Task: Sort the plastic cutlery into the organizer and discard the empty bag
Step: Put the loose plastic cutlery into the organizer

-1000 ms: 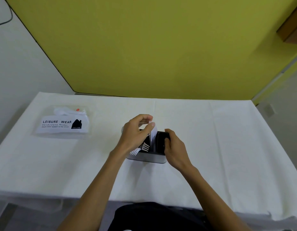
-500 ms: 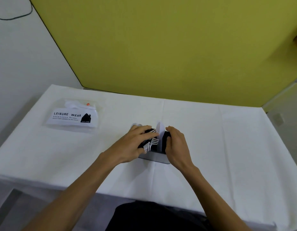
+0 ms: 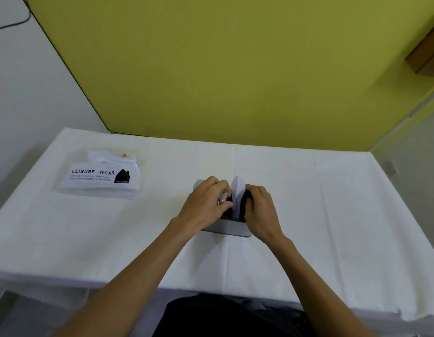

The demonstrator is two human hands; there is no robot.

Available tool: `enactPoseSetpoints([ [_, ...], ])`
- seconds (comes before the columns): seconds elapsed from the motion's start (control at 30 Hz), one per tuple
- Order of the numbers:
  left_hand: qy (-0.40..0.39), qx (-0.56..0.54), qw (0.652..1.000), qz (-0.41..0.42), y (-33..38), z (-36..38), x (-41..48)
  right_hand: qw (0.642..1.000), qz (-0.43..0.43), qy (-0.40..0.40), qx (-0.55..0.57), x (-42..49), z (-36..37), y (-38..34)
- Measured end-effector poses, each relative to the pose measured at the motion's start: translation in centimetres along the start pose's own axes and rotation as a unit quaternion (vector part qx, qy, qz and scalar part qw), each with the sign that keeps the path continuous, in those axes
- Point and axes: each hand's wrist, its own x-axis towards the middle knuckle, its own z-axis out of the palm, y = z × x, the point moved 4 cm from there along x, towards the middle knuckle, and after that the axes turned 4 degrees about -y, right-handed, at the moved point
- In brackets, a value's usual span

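**Both hands at the organizer, bag well off to the far left**

Both hands were down on the organizer (image 3: pixel 231 228), a small grey box with dark compartments in the middle of the white table (image 3: pixel 320 203). The left hand (image 3: pixel 206 203) sat over the box's left side, fingers curled around a small bunch of white plastic cutlery (image 3: pixel 222 197); only pale tips showed between the fingers, too blurred to tell forks from anything else. The right hand (image 3: pixel 261 211) cupped the right end of the box, fingers bent over the rim; looked like steadying, cannot tell if it held any piece. A white upright piece (image 3: pixel 237 190) stood between the two hands, long axis pointing up and a bit away from the person, lower end inside the box.

The relation that matters: the bag (image 3: pixel 99 175), a clear flat pouch with a printed label, lay flat on the far left of the table, well apart from the box, its long side running left-right. White items appeared to be inside it, so probably not empty yet. It lay left and slightly farther than the left hand, so the left hand was clearly the nearer one for the reach; the right would have to cross over the box.
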Motion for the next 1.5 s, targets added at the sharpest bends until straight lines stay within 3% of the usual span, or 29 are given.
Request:
enactPoseSetpoints([
  [0.23,0.069,0.046,0.996,-0.011,0.7,0.0,1.0,0.999,-0.002,0.035,0.009,-0.1,0.1,-0.2],
  [0.43,0.091,0.006,0.995,-0.049,1.0,-2.0,2.6,0.999,-0.001,0.049,0.003,0.0,0.6,0.1],
  [0.67,0.047,0.025,0.988,-0.146,0.8,-2.6,4.6,0.999,-0.025,0.032,0.003,-0.1,0.3,0.1],
  [0.97,-0.012,-0.136,0.975,-0.174,1.5,-3.4,2.4,0.999,-0.03,0.022,0.022,0.1,0.0,0.4],
  [1.17,0.006,-0.121,0.977,-0.173,0.4,-3.5,0.8,0.999,-0.038,0.017,0.031,0.3,-0.1,0.6],
  [1.5,0.005,0.019,0.993,-0.118,1.1,-2.6,1.5,0.998,-0.037,0.007,0.042,0.3,0.0,0.6],
])
